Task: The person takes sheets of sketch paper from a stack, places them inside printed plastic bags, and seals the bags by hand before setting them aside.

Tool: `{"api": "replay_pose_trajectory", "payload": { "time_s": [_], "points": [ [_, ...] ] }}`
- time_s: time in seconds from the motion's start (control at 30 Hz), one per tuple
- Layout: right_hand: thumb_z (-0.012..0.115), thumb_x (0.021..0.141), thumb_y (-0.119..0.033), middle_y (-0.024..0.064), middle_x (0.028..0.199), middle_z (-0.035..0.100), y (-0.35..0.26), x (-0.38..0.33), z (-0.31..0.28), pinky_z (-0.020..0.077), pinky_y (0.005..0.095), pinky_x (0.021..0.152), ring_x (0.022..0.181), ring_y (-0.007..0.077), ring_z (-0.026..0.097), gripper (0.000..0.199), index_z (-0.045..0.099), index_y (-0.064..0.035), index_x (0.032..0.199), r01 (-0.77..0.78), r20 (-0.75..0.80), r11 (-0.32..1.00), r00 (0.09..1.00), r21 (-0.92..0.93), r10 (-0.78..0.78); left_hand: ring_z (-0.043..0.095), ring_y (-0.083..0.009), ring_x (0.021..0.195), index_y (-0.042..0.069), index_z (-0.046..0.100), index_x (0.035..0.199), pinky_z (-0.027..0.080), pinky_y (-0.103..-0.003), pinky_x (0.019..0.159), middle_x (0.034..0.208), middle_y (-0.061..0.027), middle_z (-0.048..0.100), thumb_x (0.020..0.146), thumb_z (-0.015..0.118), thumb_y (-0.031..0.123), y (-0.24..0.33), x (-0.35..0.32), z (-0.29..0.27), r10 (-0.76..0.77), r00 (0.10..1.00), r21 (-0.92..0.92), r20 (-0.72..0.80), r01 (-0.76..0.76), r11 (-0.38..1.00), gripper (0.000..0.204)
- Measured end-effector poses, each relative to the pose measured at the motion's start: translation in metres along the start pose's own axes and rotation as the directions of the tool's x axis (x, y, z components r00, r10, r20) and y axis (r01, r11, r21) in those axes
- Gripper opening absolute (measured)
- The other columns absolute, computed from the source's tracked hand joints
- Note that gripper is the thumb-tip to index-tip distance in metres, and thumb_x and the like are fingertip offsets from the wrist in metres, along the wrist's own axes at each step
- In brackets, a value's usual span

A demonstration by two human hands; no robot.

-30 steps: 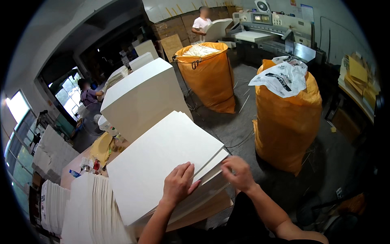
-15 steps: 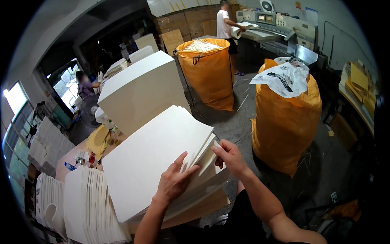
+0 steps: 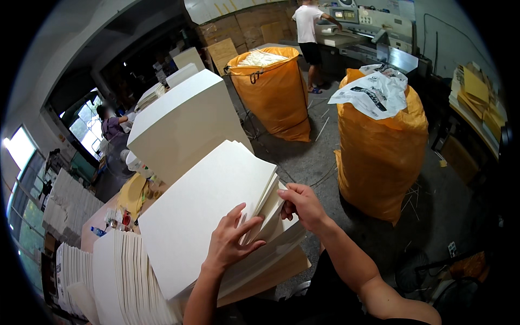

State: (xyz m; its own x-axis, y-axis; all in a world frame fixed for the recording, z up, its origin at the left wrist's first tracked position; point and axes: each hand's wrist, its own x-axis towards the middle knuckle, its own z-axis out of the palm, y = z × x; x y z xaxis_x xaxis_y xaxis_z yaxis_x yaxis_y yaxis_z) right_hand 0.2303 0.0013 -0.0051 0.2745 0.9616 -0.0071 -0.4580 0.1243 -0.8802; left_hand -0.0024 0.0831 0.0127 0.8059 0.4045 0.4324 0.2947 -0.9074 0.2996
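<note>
A stack of large white paper sheets [image 3: 200,206] lies on the table in front of me. Its near right edge is fanned into several bundles, with gaps showing between them. My left hand [image 3: 230,242] rests on that edge, its fingers spread, the fingertips touching the upper sheets. Between the thumb and bent fingers of my right hand [image 3: 304,207], the corner of some raised sheets is pinched. How many sheets are in that pinch is hidden. The lower part of the stack shows under both wrists.
A tall paper block [image 3: 187,122] stands behind. More fanned stacks [image 3: 122,276] sit at left, near yellow paper [image 3: 132,195] and small bottles. Two orange sacks [image 3: 273,97] [image 3: 382,162] stand on the floor. A person [image 3: 309,32] works at a large machine [image 3: 374,24]; another [image 3: 111,122] is at far left.
My view has tilted slightly. Both hands stay at the fanned edge, with small finger shifts. The person at the machine has turned toward it, bringing the rolled paper onto its bed.
</note>
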Motion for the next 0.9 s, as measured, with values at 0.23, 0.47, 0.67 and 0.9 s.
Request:
{"api": "replay_pose_trajectory", "payload": {
  "time_s": [0.23,0.47,0.67,0.9],
  "points": [
    [0.063,0.101,-0.025,0.0021,0.063,0.057,0.002,0.001,-0.009,0.0432,0.0248,0.048,0.054,0.0132,0.060,0.029,0.056,-0.0083,0.078,0.003,0.048,0.994,0.999,-0.106,0.002,0.062,-0.0353,0.119,0.021,0.072,0.123,0.056,-0.044,0.102,0.143,-0.0161,0.053,0.072,0.091,0.029,0.003,0.004,-0.011,-0.022,0.995,-0.040,0.096,0.026,0.999,0.055],
    [0.059,0.103,-0.036,0.0040,0.065,0.056,0.007,-0.005,-0.026,0.0458,0.0278,0.051,0.062,0.0150,0.062,0.035,0.055,-0.0080,0.083,0.012,0.170,0.997,0.985,0.082,-0.026,0.063,-0.0382,0.119,0.026,0.068,0.131,0.056,-0.043,0.098,0.148,-0.0211,0.050,0.085,0.074,0.008,0.008,0.004,-0.010,-0.014,0.991,0.076,0.132,0.004,0.997,0.050],
    [0.059,0.102,-0.029,0.0022,0.057,0.053,0.015,-0.002,-0.009,0.0426,0.0277,0.047,0.053,0.0160,0.061,0.035,0.054,-0.0085,0.074,0.210,-0.005,0.864,0.971,-0.457,-0.239,0.065,-0.0391,0.111,0.032,0.066,0.131,0.058,-0.045,0.088,0.153,-0.0231,0.044,0.087,0.073,0.015,-0.002,0.002,-0.005,0.056,0.993,0.082,0.103,-0.064,0.995,0.048],
    [0.057,0.103,-0.025,0.0041,0.059,0.055,0.005,0.000,-0.007,0.0445,0.0279,0.049,0.055,0.0180,0.062,0.034,0.054,-0.0087,0.074,-0.042,0.047,0.992,0.998,0.115,0.037,0.064,-0.0363,0.114,0.031,0.069,0.124,0.056,-0.043,0.093,0.145,-0.0172,0.053,0.077,0.086,0.031,0.010,0.002,-0.008,0.004,1.000,-0.001,0.022,-0.004,1.000,0.050]
  ]
}}
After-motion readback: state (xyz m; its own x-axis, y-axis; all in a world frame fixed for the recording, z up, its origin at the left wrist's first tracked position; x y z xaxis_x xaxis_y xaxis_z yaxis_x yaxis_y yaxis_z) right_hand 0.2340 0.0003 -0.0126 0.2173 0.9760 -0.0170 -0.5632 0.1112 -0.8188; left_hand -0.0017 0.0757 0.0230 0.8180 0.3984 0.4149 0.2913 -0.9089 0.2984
